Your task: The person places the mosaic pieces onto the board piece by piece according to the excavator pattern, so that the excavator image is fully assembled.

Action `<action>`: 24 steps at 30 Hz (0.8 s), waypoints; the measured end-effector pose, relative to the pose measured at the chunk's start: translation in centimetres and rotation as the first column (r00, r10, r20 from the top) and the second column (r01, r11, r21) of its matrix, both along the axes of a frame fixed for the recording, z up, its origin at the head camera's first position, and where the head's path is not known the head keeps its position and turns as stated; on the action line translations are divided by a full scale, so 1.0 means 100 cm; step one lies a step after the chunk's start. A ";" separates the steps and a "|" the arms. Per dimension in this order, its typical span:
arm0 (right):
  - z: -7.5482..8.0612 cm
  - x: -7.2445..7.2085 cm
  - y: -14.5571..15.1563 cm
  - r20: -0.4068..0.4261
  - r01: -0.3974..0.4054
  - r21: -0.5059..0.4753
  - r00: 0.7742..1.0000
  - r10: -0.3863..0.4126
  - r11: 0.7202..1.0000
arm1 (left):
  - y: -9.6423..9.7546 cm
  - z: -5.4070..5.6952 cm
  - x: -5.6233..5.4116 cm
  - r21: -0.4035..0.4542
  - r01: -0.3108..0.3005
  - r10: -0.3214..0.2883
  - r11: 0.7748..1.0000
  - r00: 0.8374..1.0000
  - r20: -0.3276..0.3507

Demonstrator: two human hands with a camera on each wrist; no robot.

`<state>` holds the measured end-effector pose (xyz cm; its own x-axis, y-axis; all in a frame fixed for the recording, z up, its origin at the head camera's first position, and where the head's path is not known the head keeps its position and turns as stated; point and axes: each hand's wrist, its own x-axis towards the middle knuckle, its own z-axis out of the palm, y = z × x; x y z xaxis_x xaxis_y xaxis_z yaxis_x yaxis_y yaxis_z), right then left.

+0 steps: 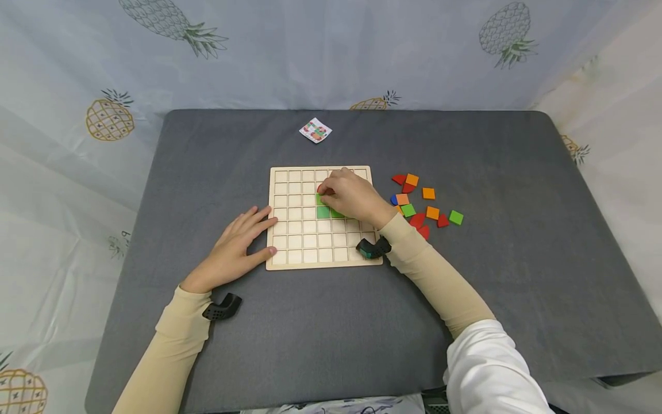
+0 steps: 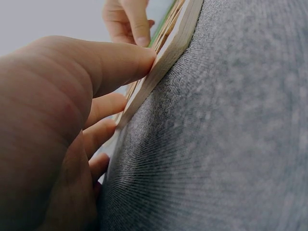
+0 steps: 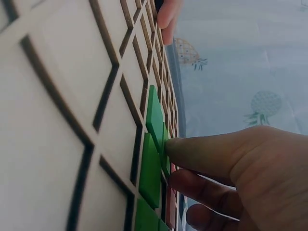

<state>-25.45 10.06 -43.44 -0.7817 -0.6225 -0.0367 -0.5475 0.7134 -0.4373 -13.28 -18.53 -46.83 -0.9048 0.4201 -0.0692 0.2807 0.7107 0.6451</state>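
Note:
A square wooden grid board (image 1: 295, 241) lies on the table. My left hand (image 1: 235, 247) rests at its left edge, fingers spread; in the left wrist view the thumb (image 2: 130, 62) touches the rim. My right hand (image 1: 354, 195) is over the board's upper middle, its thumb and fingertips pinching a red tile (image 1: 319, 188) that is mostly hidden by them. Just below sit a dark green tile (image 1: 323, 213) and light green tiles (image 1: 337, 213) in the cells. In the right wrist view the thumb (image 3: 192, 151) overlaps a light green tile, with red close by the fingertips.
Right of the board lie loose tiles: several orange squares (image 1: 428, 193), red rounded pieces (image 1: 417, 219), green squares (image 1: 456, 217) and a blue piece (image 1: 394, 199). A small patterned card (image 1: 315, 130) lies behind the board on the grey table (image 1: 222, 155). A pineapple-print curtain (image 1: 310, 57) hangs behind.

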 end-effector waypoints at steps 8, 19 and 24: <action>0.020 -0.006 0.019 0.076 0.028 -0.084 0.997 -0.022 0.996 | 0.001 -0.001 0.000 0.001 0.002 -0.002 1.000 1.000 0.002; 0.058 -0.019 0.078 0.115 0.214 -0.154 0.974 -0.197 0.965 | 0.000 0.000 0.001 0.006 -0.011 0.011 1.000 1.000 0.001; 0.058 -0.028 0.098 0.134 0.305 -0.023 0.945 -0.299 0.952 | 0.000 0.000 0.001 0.003 -0.011 0.011 1.000 1.000 -0.007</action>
<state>-28.26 19.88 -37.64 -0.9238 -0.3613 -0.1266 -0.2472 0.8156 -0.5232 -13.18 -18.50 -46.82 -0.9100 0.4101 -0.0617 0.2771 0.7120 0.6452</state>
